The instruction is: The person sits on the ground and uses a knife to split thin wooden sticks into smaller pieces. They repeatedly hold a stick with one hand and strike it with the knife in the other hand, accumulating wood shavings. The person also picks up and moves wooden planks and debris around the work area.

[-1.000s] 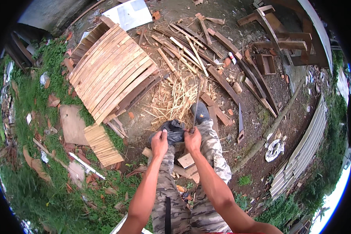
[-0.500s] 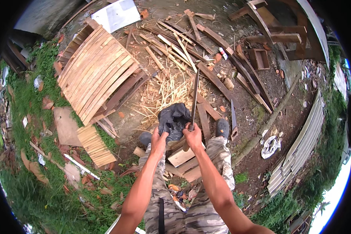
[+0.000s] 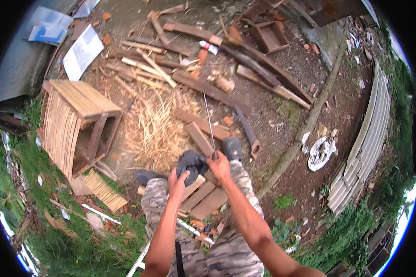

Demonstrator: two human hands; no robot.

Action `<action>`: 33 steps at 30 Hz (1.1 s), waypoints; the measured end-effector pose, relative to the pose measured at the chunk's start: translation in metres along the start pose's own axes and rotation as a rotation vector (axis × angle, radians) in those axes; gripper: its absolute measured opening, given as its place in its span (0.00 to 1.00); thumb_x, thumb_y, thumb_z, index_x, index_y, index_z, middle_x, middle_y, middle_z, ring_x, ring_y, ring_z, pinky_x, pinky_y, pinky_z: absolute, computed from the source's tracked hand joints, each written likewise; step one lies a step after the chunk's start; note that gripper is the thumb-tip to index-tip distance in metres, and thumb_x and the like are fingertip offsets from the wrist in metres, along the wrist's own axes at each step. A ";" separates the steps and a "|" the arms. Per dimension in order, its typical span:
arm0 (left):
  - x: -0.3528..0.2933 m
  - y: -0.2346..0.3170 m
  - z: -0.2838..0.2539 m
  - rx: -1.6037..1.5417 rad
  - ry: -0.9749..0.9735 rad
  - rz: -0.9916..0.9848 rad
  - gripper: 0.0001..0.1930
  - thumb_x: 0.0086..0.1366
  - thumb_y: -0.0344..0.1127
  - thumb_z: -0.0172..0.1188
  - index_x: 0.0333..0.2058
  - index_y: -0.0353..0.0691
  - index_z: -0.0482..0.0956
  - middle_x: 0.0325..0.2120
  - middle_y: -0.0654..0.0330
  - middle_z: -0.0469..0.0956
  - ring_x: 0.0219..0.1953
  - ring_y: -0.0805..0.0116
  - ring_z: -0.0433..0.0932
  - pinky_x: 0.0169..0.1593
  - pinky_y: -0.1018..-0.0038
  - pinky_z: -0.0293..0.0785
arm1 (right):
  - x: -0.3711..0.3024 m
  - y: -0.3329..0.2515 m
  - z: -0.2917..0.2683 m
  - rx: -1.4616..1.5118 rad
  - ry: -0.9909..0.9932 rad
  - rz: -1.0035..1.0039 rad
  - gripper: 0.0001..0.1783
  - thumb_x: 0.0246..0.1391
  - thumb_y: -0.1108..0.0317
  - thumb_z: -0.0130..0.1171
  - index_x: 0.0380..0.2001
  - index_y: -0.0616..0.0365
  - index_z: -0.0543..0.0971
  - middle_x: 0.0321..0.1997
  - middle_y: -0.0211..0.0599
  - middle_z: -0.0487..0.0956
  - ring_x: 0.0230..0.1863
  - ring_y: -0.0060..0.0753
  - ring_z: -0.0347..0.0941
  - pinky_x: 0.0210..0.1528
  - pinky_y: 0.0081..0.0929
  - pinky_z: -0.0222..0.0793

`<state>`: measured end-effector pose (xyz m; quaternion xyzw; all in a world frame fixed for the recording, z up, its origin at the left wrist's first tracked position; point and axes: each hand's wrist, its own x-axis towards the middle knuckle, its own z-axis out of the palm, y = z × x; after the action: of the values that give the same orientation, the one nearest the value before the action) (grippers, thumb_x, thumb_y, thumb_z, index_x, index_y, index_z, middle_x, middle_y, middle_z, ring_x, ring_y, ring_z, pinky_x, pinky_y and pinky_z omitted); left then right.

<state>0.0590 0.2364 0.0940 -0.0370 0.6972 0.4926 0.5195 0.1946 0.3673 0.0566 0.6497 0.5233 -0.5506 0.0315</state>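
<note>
A crumpled black plastic bag [image 3: 192, 165] is bunched between my arms, above some boards lying between my legs. My left hand [image 3: 177, 183] is closed on its near left side, thumb on top. In my right hand [image 3: 218, 166] is the handle of a long machete [image 3: 208, 113]. The thin blade points away from me and shows nearly edge-on. The bag's right edge lies close to my right fingers; whether they touch it I cannot tell. Just beyond, a short dark plank [image 3: 199, 138] rests on the ground.
Pale wood shavings [image 3: 156, 127] are heaped ahead. A slatted wooden box [image 3: 81, 122] stands at the left. A handsaw [image 3: 248, 131] lies beyond my right shoe [image 3: 232, 148]. Long planks [image 3: 263, 64] and an open wooden tray [image 3: 269, 37] are farther off. Corrugated sheets [image 3: 363, 138] are stacked at the right.
My view has turned, so the box sits farther left. The black bag is more tightly bunched. The machete's blade now tilts toward the far left instead of pointing nearly straight ahead.
</note>
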 end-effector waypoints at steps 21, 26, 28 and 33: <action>-0.016 0.018 0.202 0.584 0.387 0.020 0.18 0.58 0.35 0.64 0.46 0.41 0.72 0.36 0.47 0.80 0.42 0.44 0.79 0.45 0.56 0.73 | 0.058 0.014 -0.201 0.113 -0.245 -0.064 0.12 0.46 0.84 0.57 0.34 0.60 0.70 0.35 0.36 0.76 0.33 0.30 0.77 0.35 0.28 0.74; -0.024 0.017 0.182 0.685 0.495 0.039 0.23 0.55 0.36 0.67 0.48 0.42 0.71 0.38 0.47 0.81 0.44 0.44 0.80 0.47 0.55 0.74 | 0.052 -0.025 -0.213 0.365 -0.210 -0.061 0.13 0.47 0.87 0.54 0.33 0.59 0.67 0.40 0.40 0.78 0.31 0.33 0.77 0.37 0.30 0.75; -0.035 0.012 0.170 0.690 0.574 -0.066 0.25 0.53 0.36 0.69 0.49 0.43 0.70 0.38 0.47 0.81 0.44 0.43 0.79 0.47 0.55 0.74 | 0.045 -0.033 -0.219 0.321 -0.215 -0.083 0.14 0.46 0.87 0.54 0.34 0.58 0.67 0.42 0.40 0.78 0.31 0.33 0.77 0.36 0.30 0.75; -0.075 -0.009 0.155 0.692 0.619 -0.044 0.24 0.52 0.36 0.70 0.47 0.41 0.71 0.36 0.48 0.82 0.44 0.45 0.80 0.46 0.54 0.75 | 0.012 -0.029 -0.221 0.241 -0.315 -0.171 0.14 0.46 0.86 0.55 0.33 0.56 0.68 0.43 0.37 0.78 0.31 0.29 0.75 0.34 0.28 0.72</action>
<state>0.2052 0.3099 0.1485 -0.0217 0.9419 0.1859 0.2789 0.3232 0.5244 0.1496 0.5079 0.4956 -0.7045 -0.0118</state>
